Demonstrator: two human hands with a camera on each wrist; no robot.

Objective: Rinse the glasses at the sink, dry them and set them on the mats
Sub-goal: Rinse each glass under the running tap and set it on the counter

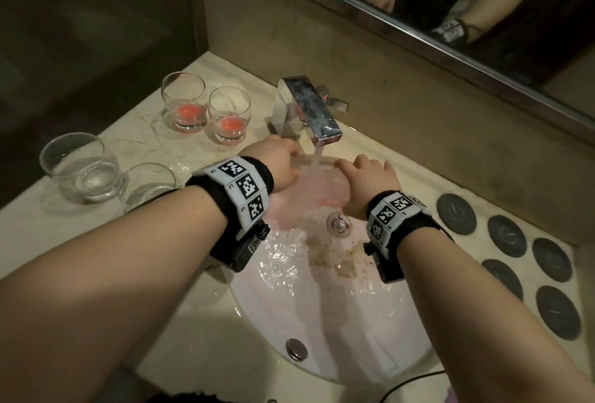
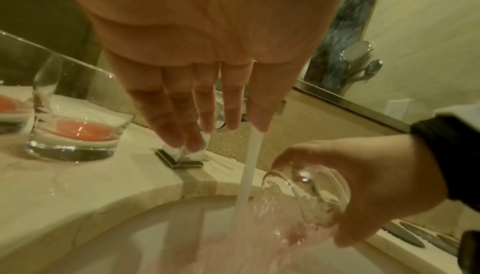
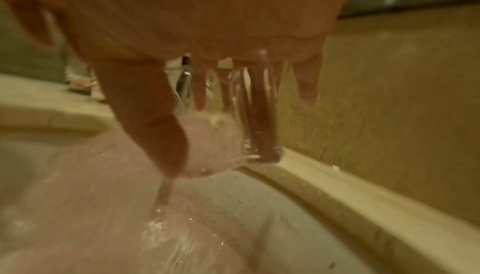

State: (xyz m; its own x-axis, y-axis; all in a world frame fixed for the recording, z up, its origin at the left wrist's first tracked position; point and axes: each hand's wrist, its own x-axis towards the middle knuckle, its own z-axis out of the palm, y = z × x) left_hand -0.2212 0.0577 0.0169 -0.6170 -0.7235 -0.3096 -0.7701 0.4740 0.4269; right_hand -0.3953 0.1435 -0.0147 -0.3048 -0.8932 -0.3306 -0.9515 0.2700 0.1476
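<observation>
Right hand (image 2: pixel 369 188) gripping tilted glass (image 2: pixel 309 194), mouth toward stream (image 2: pixel 249 167); left hand (image 2: pixel 205 69) slack, fingers straight, just beside.

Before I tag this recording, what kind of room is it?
Most likely a bathroom, perhaps a hotel's. A white oval sink basin sits in a pale marble counter under a square chrome tap that is running, with a framed wall mirror just behind.

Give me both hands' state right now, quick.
Left hand: open, fingers straight, holding nothing, by the faucet.
Right hand: closed around a glass, tilted beside the running water over the sink.
</observation>
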